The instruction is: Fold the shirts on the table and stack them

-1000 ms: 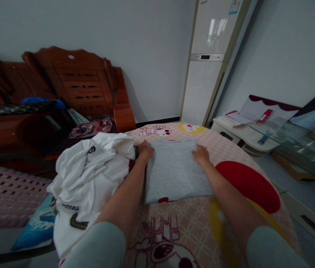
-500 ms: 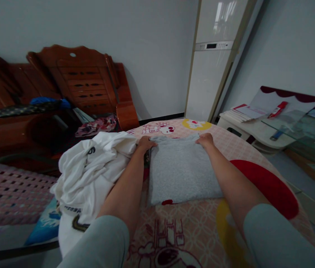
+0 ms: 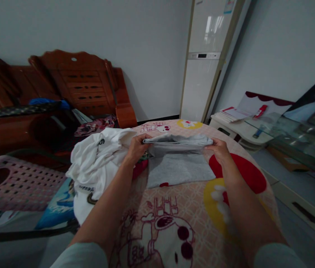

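Note:
A grey shirt (image 3: 181, 169) lies on the round table, its far part lifted and folded over toward me. My left hand (image 3: 139, 147) pinches the left end of the raised fold. At the opposite end, my right hand (image 3: 219, 148) grips the fold between thumb and fingers. The near half of the shirt rests flat, with a small red patch at its lower edge. Beside my left forearm sits a crumpled white garment (image 3: 97, 160) with dark lettering, and a bit of red and dark patterned cloth shows between it and the grey shirt.
A pink tablecloth (image 3: 193, 208) with cartoon dogs covers the table. Left of it stand a pink woven basket (image 3: 34, 186) and a wooden sofa (image 3: 82, 85). A tall white air conditioner (image 3: 202, 82) is behind. To the right is a glass-topped stand (image 3: 293, 126).
Both hands have raised the far edge of the grey shirt and brought it toward me, folding it over. My hands are farther apart, and the view has shifted slightly right.

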The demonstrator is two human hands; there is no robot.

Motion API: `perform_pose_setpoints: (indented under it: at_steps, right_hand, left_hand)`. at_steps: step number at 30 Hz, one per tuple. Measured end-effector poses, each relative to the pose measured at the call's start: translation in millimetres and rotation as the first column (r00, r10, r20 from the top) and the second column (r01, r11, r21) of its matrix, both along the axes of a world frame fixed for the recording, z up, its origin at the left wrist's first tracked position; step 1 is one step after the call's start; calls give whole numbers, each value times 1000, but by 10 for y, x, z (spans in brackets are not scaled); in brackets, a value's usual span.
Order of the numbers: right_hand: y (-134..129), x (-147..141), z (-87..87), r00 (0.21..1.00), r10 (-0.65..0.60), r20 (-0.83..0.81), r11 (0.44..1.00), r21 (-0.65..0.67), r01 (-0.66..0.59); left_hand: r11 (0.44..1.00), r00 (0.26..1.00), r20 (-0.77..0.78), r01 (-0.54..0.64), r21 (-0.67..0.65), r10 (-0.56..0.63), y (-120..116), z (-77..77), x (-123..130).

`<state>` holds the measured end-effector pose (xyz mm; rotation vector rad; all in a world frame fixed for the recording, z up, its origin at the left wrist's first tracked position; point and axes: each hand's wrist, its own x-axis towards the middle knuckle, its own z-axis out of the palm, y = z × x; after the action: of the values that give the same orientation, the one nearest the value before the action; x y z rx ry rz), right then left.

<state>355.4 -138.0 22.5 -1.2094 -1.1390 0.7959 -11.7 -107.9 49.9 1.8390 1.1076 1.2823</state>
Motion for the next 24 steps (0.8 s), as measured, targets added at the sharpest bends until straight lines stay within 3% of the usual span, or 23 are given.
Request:
perform_pose_setpoints:
  at_steps: [2, 5, 7, 10, 12, 14, 17, 19, 22, 24]
  right_hand:
    - [-208, 40, -107, 996, 60, 60, 996, -71, -55]
    - [-394, 38, -261, 979, 120, 162, 978, -188, -89]
    - [-436, 16, -311, 977, 109, 183, 977, -199, -72]
    - [-440, -3, -280, 985, 66, 158, 988, -147, -43]
    - [-453, 10, -223, 986, 69, 149, 992, -115, -52]
    - [-492, 46, -177, 977, 140, 163, 983, -139, -117]
    - [-570, 110, -156, 938, 274, 213, 943, -249, -220]
    - [-604, 116, -149, 935, 231, 268, 955, -246, -165]
    - [-606, 2, -97, 941, 89, 325, 991, -120, -52]
    - [-588, -155, -44, 940, 118, 321, 993, -61, -104]
  left_hand:
    - [995, 988, -116, 97, -33, -101, -247, -103, -46]
    - [971, 909, -341, 212, -114, -238, -513, -325, -75]
    - [969, 884, -398, 212, -128, -246, -594, -438, -79]
    - [984, 921, -346, 151, -97, -176, -597, -482, -97]
    - [989, 944, -298, 121, -87, -141, -567, -454, -127]
    - [980, 921, -339, 158, -121, -190, -548, -417, -169]
    - [945, 804, -499, 251, -210, -324, -563, -349, -232]
    - [932, 740, -566, 282, -228, -363, -601, -268, -249]
    - [955, 740, -607, 262, -138, -291, -683, -81, -166]
    - [978, 784, -593, 205, -29, -182, -747, 38, -7]
